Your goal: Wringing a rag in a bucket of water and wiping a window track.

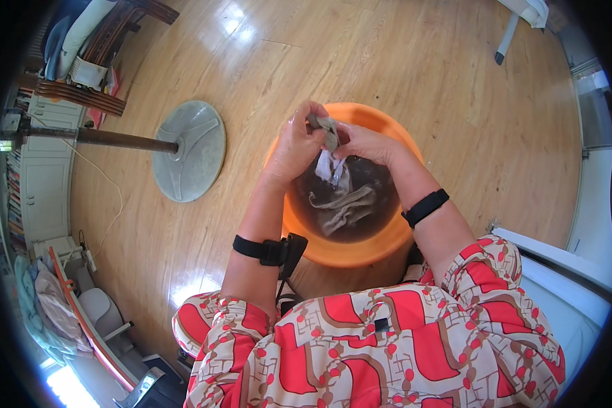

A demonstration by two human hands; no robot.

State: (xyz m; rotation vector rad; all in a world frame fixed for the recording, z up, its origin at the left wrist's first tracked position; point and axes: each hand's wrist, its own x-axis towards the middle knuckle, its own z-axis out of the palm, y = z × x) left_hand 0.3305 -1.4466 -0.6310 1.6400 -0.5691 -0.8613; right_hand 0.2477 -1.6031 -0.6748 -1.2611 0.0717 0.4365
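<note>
Both hands [296, 145] [367, 143], partly curled, pinch grey cloth [330, 139] over an orange basin [347, 256] of dark water [379, 178] and fabric [350, 202].

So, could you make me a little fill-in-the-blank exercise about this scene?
1. The left hand and right hand hold a cloth over a basin coloured ____.
2. More fabric lies in the basin's dark ____.
3. The bands on both forearms are coloured ____.
4. In the picture, the round base stands to the basin's ____.

Missing words: orange; water; black; left.
</note>
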